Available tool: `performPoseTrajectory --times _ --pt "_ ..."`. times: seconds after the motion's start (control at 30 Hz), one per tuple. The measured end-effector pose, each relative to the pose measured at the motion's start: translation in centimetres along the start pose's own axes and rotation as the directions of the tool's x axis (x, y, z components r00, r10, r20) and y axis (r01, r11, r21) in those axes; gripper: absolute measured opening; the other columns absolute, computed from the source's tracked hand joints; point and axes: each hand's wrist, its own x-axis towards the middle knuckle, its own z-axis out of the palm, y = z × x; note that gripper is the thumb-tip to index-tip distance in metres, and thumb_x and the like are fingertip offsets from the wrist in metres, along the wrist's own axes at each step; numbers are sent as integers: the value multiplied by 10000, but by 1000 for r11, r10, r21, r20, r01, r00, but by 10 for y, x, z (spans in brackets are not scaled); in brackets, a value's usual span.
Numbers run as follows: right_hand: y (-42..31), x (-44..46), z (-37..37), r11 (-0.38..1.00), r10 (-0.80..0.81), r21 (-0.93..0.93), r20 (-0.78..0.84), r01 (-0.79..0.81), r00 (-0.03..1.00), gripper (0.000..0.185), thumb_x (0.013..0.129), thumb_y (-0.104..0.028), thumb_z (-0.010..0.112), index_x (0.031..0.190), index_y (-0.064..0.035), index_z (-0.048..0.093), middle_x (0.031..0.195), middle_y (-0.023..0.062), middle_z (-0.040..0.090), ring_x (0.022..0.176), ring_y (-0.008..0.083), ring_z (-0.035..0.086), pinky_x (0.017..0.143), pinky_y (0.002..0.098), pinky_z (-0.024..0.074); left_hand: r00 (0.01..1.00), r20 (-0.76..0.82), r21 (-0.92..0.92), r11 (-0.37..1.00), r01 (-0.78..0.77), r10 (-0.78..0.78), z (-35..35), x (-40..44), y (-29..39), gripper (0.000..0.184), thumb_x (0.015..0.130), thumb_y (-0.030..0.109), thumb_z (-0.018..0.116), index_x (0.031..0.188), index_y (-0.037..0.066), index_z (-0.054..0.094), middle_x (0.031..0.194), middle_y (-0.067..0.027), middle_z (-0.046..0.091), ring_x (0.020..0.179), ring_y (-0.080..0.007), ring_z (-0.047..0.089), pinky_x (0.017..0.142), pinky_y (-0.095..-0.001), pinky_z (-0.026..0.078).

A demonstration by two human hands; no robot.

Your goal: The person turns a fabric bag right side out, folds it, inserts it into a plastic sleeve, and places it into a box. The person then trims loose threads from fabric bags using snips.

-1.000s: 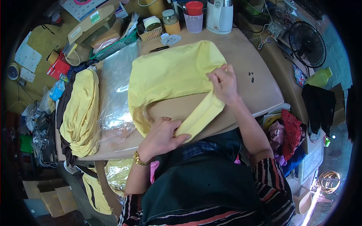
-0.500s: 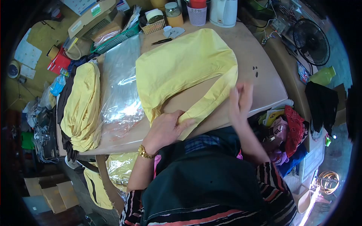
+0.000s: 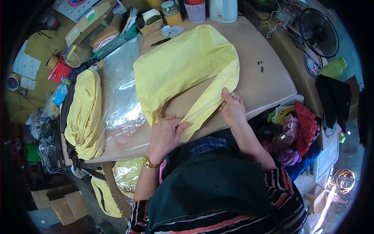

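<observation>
A yellow cloth shoulder bag (image 3: 179,64) lies flat on the table, its wide strap curving round toward me. My left hand (image 3: 165,134) grips the near left end of the strap, the thumb lying on top and the fingers partly hidden. On the strap's right edge, my right hand (image 3: 233,108) has the cloth pinched between thumb and fingers. Brown tabletop shows through the opening between strap and bag body. Left of the bag lies a stack of clear plastic sleeves (image 3: 120,85).
A folded pile of yellow cloth (image 3: 83,113) rests at the table's left edge. Along the back stand a green basket (image 3: 115,43), a jar (image 3: 171,13), a purple cup (image 3: 194,11) and a white kettle (image 3: 223,9). Black snips (image 3: 160,42) lie behind the bag. A fan (image 3: 318,33) stands right.
My right hand, blurred and raised beside the strap before, has come down and left and now pinches the strap's edge. My left hand keeps its hold. The whole view has shifted slightly.
</observation>
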Motion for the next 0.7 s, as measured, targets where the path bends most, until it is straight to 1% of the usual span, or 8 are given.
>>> performPoseTrajectory --times 0.07,0.17,0.27,0.33,0.4,0.5,0.63,0.7 --pt "-2 1 15 999 -22 26 5 21 1000 89 922 -164 641 918 -80 672 855 12 682 727 135 650 657 290 522 974 -148 -120 974 -190 172 8 1 -8 430 962 400 501 902 7 666 722 -231 612 689 -416 586 624 -453 459" --pt "4 -3 25 997 -36 66 46 33 998 107 936 -154 619 979 -65 660 931 32 685 794 132 650 713 286 526 995 64 -197 979 -57 71 6 12 8 479 971 442 458 1001 -7 624 776 -242 625 747 -435 599 659 -466 464" --pt "2 -14 42 994 -46 96 36 42 998 160 941 -175 615 1029 -44 643 977 47 679 854 128 644 770 287 523 998 54 -306 952 7 10 11 23 13 522 980 465 419 1095 -20 574 777 -255 619 781 -452 599 673 -481 461" --pt "2 -27 47 992 -61 107 -16 63 998 202 940 -199 621 1049 -31 634 992 54 674 879 125 638 794 286 519 998 58 -271 963 6 10 13 27 12 529 979 470 425 1067 -26 587 773 -253 618 770 -453 595 666 -480 460" --pt "7 -40 45 988 128 -78 -33 -131 991 276 934 -250 633 1058 -4 629 967 61 674 853 130 641 772 282 523 998 59 -235 972 7 7 15 28 13 537 977 474 431 1039 -31 600 769 -250 617 759 -454 592 658 -479 458" --pt "15 -28 22 965 111 -241 30 -101 993 322 928 -281 641 1061 12 626 937 67 672 829 145 644 742 281 524 999 50 -92 996 -9 14 14 27 16 477 951 433 513 943 -29 632 753 -239 612 736 -436 589 637 -465 457" --pt "16 -21 22 958 91 -278 49 -74 995 305 941 -261 624 1067 17 624 924 61 673 797 148 641 704 280 521 998 35 -153 987 -51 57 8 23 23 365 888 349 625 815 -8 648 739 -231 607 700 -400 598 608 -452 457" --pt "17 -24 35 991 -11 -136 34 16 999 275 952 -231 609 1070 18 626 949 58 670 831 130 630 738 273 507 999 33 -123 992 -14 18 9 22 22 332 870 327 648 810 0 653 738 -229 607 698 -392 603 602 -450 459"
